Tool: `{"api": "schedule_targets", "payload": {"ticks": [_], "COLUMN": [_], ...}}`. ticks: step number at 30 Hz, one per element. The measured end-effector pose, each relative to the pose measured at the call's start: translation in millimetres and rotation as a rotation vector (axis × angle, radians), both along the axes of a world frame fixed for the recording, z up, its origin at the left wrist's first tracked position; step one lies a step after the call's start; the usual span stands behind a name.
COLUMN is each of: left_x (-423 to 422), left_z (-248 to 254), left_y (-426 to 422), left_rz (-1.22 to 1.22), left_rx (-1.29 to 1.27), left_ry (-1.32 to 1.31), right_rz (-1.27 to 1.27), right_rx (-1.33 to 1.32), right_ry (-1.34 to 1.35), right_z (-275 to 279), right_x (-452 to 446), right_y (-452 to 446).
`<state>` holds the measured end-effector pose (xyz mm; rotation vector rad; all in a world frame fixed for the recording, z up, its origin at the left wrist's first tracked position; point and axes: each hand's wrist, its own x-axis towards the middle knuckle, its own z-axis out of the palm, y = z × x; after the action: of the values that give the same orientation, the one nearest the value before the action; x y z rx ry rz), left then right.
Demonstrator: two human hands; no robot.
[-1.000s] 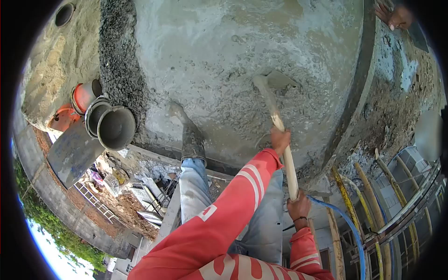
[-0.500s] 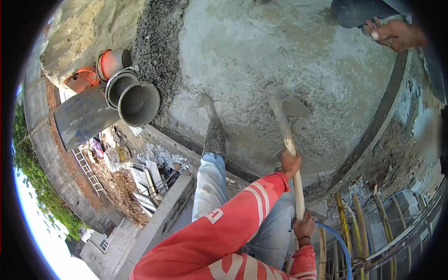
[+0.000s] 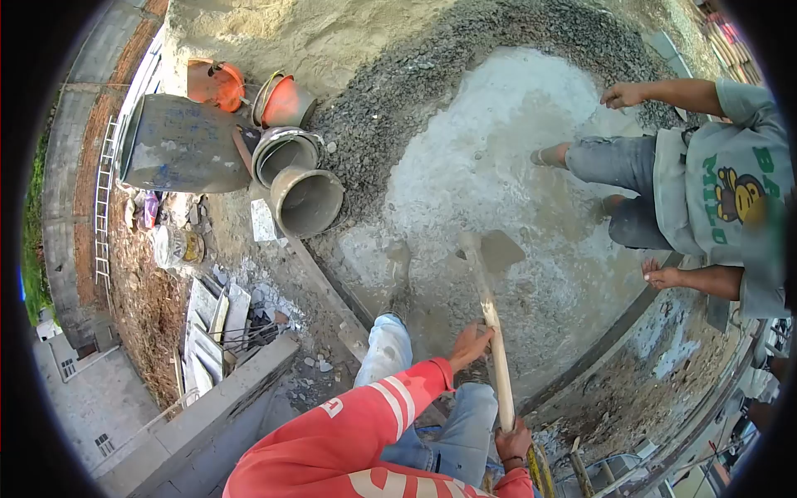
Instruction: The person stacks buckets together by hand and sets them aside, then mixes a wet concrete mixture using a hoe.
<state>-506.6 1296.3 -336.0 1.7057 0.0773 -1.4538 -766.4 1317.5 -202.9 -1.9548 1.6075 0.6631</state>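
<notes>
A long-handled tool has a pale wooden handle (image 3: 498, 357) and a flat grey blade (image 3: 501, 250) resting on the wet grey mix (image 3: 440, 290). My right hand (image 3: 513, 440) is closed round the lower end of the handle, near my body. Further up, my left hand (image 3: 471, 346) lies against the handle's left side, its fingers loosened and partly stretched out, not wrapped round the wood. My legs are below, with one boot (image 3: 399, 278) in the mix.
A co-worker (image 3: 722, 183) stands in the mix at right, both hands apart from mine. Buckets (image 3: 310, 202), a drum-like container (image 3: 187, 145) and a gravel band (image 3: 382, 108) lie at upper left. A concrete ledge (image 3: 207, 415) and broken slabs (image 3: 207, 332) are at lower left.
The view has swung right, bringing the co-worker's body into sight. My left hand has loosened from the handle. My right hand keeps its grip, and the blade stays in the mix.
</notes>
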Motion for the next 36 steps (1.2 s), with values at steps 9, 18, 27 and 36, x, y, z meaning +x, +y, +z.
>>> {"api": "schedule_targets", "payload": {"ticks": [9, 18, 27, 36], "left_x": [321.3, 477.6, 569.5, 671.0], "left_z": [53.4, 144.4, 174.9, 182.7], "left_y": [201.8, 385.5, 147.5, 17.3], "left_rz": [0.396, 1.018, 0.513, 0.112], "left_rx": [0.257, 0.451, 0.316, 0.239], "left_ry": [-0.24, -0.341, -0.356, -0.359], "right_rz": [-0.145, -0.391, -0.537, -0.575], "right_rx": [-0.001, 0.032, 0.051, 0.212], "right_ry": [0.043, 0.015, -0.147, -0.204], "right_z": [95.0, 108.9, 44.4, 88.1], "right_x": [226.1, 342.0, 421.8, 558.8], "right_y": [-65.3, -116.2, -161.4, -297.1]}}
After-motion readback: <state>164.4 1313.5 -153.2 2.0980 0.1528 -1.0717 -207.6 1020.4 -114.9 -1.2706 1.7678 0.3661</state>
